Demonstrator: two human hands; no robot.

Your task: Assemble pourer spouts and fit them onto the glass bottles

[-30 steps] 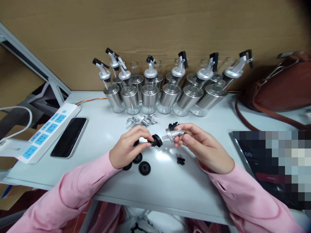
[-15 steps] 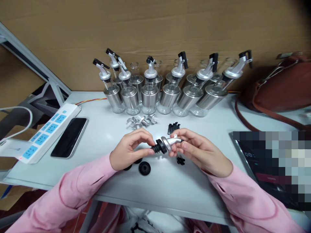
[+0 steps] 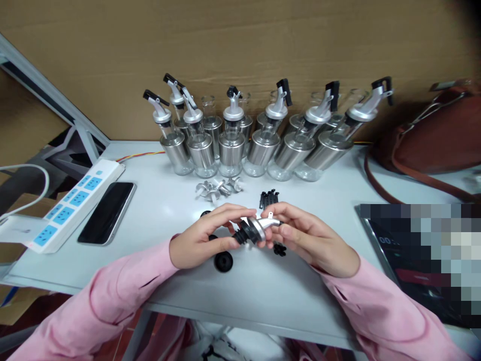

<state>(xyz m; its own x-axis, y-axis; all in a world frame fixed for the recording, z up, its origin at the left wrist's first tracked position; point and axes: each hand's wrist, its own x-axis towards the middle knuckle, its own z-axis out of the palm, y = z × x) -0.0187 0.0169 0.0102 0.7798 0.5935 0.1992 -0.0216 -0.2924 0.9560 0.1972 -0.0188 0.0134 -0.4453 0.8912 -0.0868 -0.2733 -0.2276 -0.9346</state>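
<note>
Between both hands, low over the table, is a pourer spout (image 3: 256, 229) with a silver curved nozzle and a black ribbed stopper. My left hand (image 3: 205, 235) is closed around the black stopper end, thumb below and fingers stretched over the collar. My right hand (image 3: 311, 235) pinches the silver nozzle near its tip. Below the left hand lies a black round cap (image 3: 223, 261), with other black caps partly hidden by that hand. Small black parts (image 3: 279, 249) lie under the right hand, and black levers (image 3: 269, 198) are just behind it. Loose silver spout pieces (image 3: 218, 188) lie farther back.
Several glass bottles with steel sleeves (image 3: 231, 150) stand along the cardboard wall (image 3: 240, 45), some topped with pourers. On the left are a phone (image 3: 107, 213) and a power strip (image 3: 75, 205). A brown bag (image 3: 439, 135) and a dark-screened device (image 3: 391, 255) are on the right.
My left hand's fingers have moved from the stopper's end forward over the collar. The pourer spout has tilted slightly, and the right hand keeps its pinch on the nozzle.
</note>
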